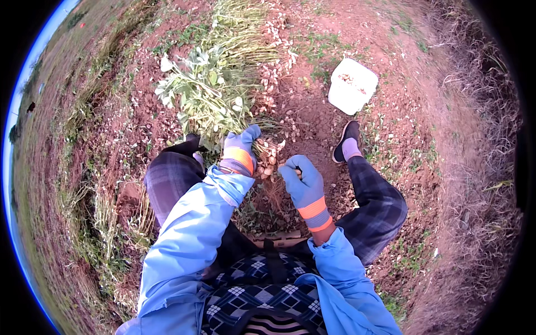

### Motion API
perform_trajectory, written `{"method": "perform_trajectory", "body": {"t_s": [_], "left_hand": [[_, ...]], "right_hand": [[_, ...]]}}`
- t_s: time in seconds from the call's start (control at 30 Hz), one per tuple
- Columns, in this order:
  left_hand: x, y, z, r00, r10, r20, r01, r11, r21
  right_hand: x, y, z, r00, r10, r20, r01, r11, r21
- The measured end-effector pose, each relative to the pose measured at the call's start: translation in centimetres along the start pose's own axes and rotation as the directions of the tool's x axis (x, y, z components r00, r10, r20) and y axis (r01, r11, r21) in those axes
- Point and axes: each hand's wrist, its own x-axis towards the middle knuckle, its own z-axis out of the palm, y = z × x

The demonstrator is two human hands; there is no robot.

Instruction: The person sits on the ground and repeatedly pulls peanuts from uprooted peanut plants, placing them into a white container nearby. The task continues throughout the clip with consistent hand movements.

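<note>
My left hand (pixel 239 147), in a grey-blue glove with an orange cuff, grips a bunch of peanut plants by the stems. Leafy green tops (pixel 205 86) of the plants spread away from it to the upper left. On its right side hangs a cluster of pale peanut pods (pixel 267 158) with thin roots. Close beside that cluster is my right hand (pixel 305 181), gloved alike, its fingers curled in a pinch. A bit of tan, seemingly a peanut pod (pixel 297 171), shows between those fingers; the rest is hidden by the glove.
Ahead lies a row of pulled peanut plants (pixel 240 37), pods (pixel 270 77) along its right side. A white bucket (pixel 349 99) holding some pods stands beyond my right shoe (pixel 347 138). Wooden slats (pixel 282 242) show between my legs. Dry grass (pixel 473 176) borders the right.
</note>
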Motion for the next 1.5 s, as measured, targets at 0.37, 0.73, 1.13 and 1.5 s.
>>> {"method": "perform_trajectory", "body": {"t_s": [0.37, 0.73, 1.13, 1.5], "left_hand": [[-0.9, -0.1, 0.1, 0.988, -0.062, 0.141, 0.067, 0.997, -0.029], [-3.4, 2.1, 1.5, 0.953, 0.007, 0.301, -0.024, 0.998, 0.05], [0.2, 0.3, -0.5, 0.954, -0.153, 0.258, 0.173, 0.983, -0.057], [-0.7, 0.9, -0.5, 0.987, 0.001, 0.158, -0.023, 0.99, 0.142]], "right_hand": [[3.2, 4.2, 2.1, 0.965, -0.218, -0.145, 0.165, 0.937, -0.308], [1.6, 2.8, 1.1, 0.957, 0.035, -0.287, 0.111, 0.872, 0.476], [0.9, -0.2, -1.1, 0.984, 0.108, -0.143, -0.062, 0.954, 0.295], [1.8, 1.4, -0.1, 0.964, -0.255, 0.075, 0.266, 0.906, -0.33]]}}
